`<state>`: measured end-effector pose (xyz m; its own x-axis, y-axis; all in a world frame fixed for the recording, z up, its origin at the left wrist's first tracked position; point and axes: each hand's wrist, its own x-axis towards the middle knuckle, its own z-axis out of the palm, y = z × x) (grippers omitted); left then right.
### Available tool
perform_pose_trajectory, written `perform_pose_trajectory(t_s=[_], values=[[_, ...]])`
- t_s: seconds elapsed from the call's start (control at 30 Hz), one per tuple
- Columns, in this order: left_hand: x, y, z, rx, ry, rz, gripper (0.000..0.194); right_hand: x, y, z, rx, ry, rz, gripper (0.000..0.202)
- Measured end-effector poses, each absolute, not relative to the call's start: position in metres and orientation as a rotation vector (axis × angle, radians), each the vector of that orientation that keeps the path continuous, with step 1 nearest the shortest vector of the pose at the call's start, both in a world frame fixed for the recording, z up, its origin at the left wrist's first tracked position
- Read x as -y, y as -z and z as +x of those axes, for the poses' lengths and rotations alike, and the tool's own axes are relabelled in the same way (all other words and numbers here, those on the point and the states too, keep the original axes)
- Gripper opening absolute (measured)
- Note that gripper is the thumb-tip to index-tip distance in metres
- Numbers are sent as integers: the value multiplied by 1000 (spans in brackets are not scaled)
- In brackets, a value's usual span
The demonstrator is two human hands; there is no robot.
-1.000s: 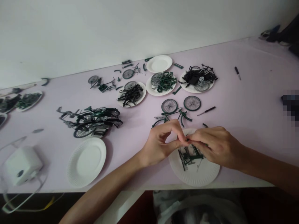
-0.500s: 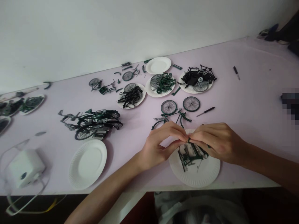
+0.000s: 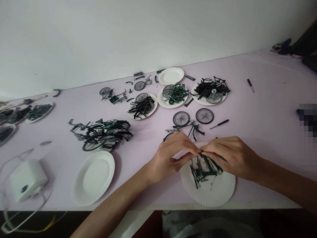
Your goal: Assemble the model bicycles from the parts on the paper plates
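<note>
Over the near white paper plate (image 3: 208, 197), my left hand (image 3: 170, 155) and my right hand (image 3: 229, 155) meet fingertip to fingertip. Both are closed in a pinch on a small dark part (image 3: 201, 151), mostly hidden by the fingers; its kind cannot be made out. Loose dark green model-bicycle parts (image 3: 204, 173) and thin metal pieces lie on the plate beneath. Just beyond my hands is a green model bicycle frame (image 3: 192, 127), partly covered by the left one. Two spoked wheels, one left (image 3: 181, 119) and one right (image 3: 204, 116), lie behind it.
A black-handled screwdriver (image 3: 220, 124) lies right of the wheels, another screwdriver (image 3: 250, 85) farther back. Assembled model bicycles (image 3: 104, 134) lie left, behind a bare paper plate (image 3: 94, 178). Plates of parts (image 3: 173, 105) stand along the back. A white box with cables (image 3: 28, 180) sits front left.
The camera view has shifted slightly, so the table things appear a little lower. Both hands keep pinching at nearly the same place over the plate.
</note>
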<state>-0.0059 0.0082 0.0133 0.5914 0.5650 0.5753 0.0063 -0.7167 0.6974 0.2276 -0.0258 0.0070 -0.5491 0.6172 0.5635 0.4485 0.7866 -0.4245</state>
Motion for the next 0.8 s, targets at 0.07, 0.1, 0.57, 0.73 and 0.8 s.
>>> perform_pose_trajectory(t_s=[0.07, 0.1, 0.57, 0.73, 0.8], values=[[-8, -12, -5, -469, -1089, 2121, 12, 26, -7, 228, 2250, -309, -801, 13], [-8, -12, -5, -478, -1088, 2097, 11, 27, -7, 228, 2253, -311, -808, 15], [-6, -7, -1, -509, -1122, 2001, 11, 26, -10, 228, 2260, -288, -834, 18], [-6, -7, -1, -494, -1117, 2074, 15, 27, -10, 228, 2275, -267, -831, 17], [-7, -7, -3, -507, -1101, 2068, 15, 27, -9, 228, 2280, -258, -820, 17]])
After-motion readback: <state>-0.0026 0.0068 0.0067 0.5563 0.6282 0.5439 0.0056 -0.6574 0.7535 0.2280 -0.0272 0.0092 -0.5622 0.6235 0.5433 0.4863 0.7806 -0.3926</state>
